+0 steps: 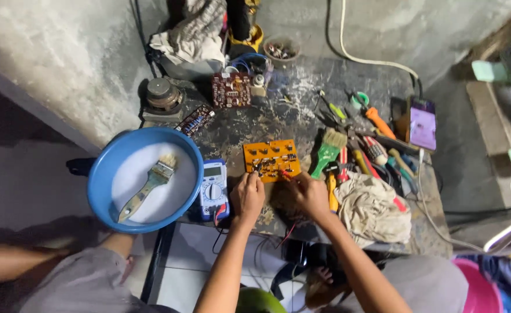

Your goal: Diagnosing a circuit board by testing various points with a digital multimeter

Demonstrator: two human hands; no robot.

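Seen from above, a person sits at a cluttered, stained worktable [302,116] with both bare hands on an orange circuit board [271,160] lying flat near the table's front edge. The left hand [247,196] is curled closed, apparently pinching a dark test probe against the board's lower left part; the right hand [307,194] is likewise closed around what looks like a red probe touching the lower right edge. Red and black leads trail below the table's edge. Just left of the board lies a blue multimeter [213,188], and beside that a blue basin [145,179] holding a paintbrush [148,186]. Right of the board sit a green-handled brush [328,152], a row of screwdrivers [362,156], a crumpled cloth [371,208] and a phone [422,123]; a darker circuit board [230,90] stands further back. The orange board appears thin, light and rigid, with small raised parts that look delicate, so it is probably best held by its bare edges rather than across the populated face, and it could slide easily on the table if pressed unevenly.
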